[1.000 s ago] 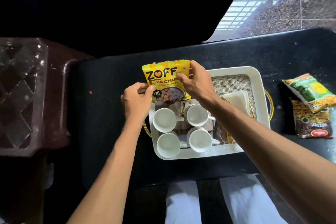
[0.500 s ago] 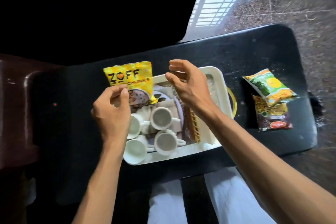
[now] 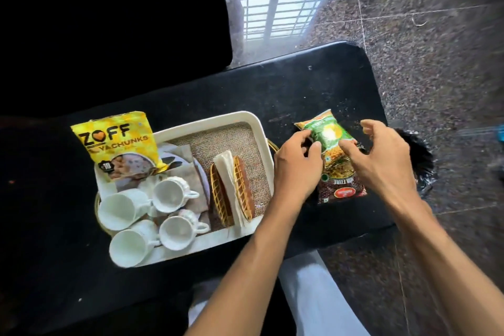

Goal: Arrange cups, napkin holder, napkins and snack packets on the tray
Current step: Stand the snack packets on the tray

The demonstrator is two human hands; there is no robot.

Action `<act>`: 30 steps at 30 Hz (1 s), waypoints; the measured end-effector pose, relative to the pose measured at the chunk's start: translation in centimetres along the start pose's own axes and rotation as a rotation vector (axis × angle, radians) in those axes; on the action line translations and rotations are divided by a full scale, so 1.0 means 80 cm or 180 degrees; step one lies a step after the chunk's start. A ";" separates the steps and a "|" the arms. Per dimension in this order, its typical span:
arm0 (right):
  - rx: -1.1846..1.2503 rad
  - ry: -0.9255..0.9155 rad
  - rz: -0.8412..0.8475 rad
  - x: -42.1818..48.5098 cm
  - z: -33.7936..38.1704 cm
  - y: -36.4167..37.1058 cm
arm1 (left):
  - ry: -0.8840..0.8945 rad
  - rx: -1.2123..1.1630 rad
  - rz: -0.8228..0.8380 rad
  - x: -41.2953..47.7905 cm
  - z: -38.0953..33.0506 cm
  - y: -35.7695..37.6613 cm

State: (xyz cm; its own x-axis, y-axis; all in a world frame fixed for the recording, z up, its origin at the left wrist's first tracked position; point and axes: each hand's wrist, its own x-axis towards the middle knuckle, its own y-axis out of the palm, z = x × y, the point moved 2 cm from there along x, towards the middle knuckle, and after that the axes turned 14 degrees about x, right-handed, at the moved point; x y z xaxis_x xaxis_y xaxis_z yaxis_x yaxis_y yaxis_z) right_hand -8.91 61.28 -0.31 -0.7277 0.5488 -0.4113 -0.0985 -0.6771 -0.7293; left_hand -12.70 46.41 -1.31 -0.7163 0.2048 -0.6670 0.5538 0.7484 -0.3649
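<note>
A: Hands?
B: Left hand and right hand both spread wide, fingers curled over the green packet between them; grip not established.
A: Tray?
B: Tray just left of left hand; yellow packet at its far-left corner.

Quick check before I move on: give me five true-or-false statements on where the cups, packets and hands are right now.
1. Four white cups sit in the tray. True.
2. The yellow packet lies flat on the table outside the tray. False: it leans at the tray's far left corner.
3. Both hands are at the green packet. True: left hand and right hand flank it.
4. The green packet is already in the tray. False: it lies on the table, right of the tray, on top of a brown packet.
5. The napkin holder stands in the tray with napkins in it. True.
</note>
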 end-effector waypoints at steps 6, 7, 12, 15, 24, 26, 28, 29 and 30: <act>-0.0069 0.0338 0.0534 0.021 -0.013 0.011 | -0.0428 -0.0031 0.0043 0.019 0.004 0.030; -0.0026 0.0334 0.0550 0.022 -0.013 0.012 | -0.0435 -0.0054 0.0026 0.020 0.004 0.032; 0.0209 0.0153 0.0540 0.027 -0.011 0.018 | -0.0530 -0.0195 -0.0147 0.024 0.006 0.037; 0.0497 0.0030 0.0519 0.028 -0.008 0.019 | -0.0645 -0.0453 -0.0303 0.020 0.009 0.036; 0.1098 -0.1148 0.0683 0.011 0.056 0.005 | 0.0692 0.0892 -0.1745 -0.022 0.019 -0.058; 0.0873 -0.1747 0.0805 0.004 0.087 0.009 | 0.1234 0.1583 -0.1906 -0.024 0.020 -0.099; 0.0632 -0.2155 0.1012 -0.001 0.118 0.019 | 0.1493 0.1947 -0.1610 -0.019 0.025 -0.138; 0.0541 -0.2299 0.1122 -0.005 0.134 0.026 | 0.1578 0.2059 -0.1409 -0.017 0.028 -0.155; 0.0481 -0.2423 0.1235 -0.009 0.150 0.032 | 0.1678 0.2144 -0.1217 -0.015 0.030 -0.170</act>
State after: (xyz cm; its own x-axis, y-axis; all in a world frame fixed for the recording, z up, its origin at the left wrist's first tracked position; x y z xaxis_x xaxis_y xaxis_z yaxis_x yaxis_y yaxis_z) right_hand -16.83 53.24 4.66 -0.9796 -0.1752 -0.0988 0.2010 -0.8360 -0.5105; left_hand -18.37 34.47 2.84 -0.9092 0.4033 -0.1038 0.2521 0.3346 -0.9080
